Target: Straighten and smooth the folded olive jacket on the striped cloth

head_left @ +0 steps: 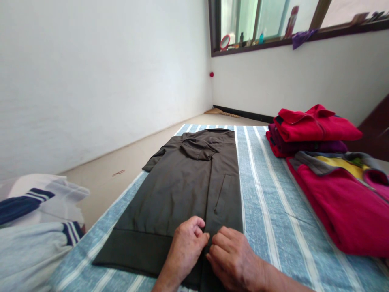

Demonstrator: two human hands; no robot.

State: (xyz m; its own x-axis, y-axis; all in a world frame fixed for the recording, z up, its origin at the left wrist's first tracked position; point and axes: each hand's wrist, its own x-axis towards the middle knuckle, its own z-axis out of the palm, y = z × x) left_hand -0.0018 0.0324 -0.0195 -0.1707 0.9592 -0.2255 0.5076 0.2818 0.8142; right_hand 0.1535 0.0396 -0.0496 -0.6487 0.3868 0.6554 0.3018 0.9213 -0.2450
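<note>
A dark olive zip jacket [182, 186] lies flat on a blue-and-white striped cloth [267, 194], collar away from me. My left hand [187, 247] and my right hand [234, 255] meet at the jacket's bottom hem, on the centre zip line. Both hands have their fingers curled in a pinch on the hem fabric at the zip. The jacket's right half ends in a straight edge; a sleeve sticks out at the far left.
A stack of folded red and purple garments [310, 129] sits at the right, with a magenta fleece [343, 198] in front of it. White and navy-striped clothes [36, 211] lie at the left. White walls and a window sill with small items [258, 38] lie beyond.
</note>
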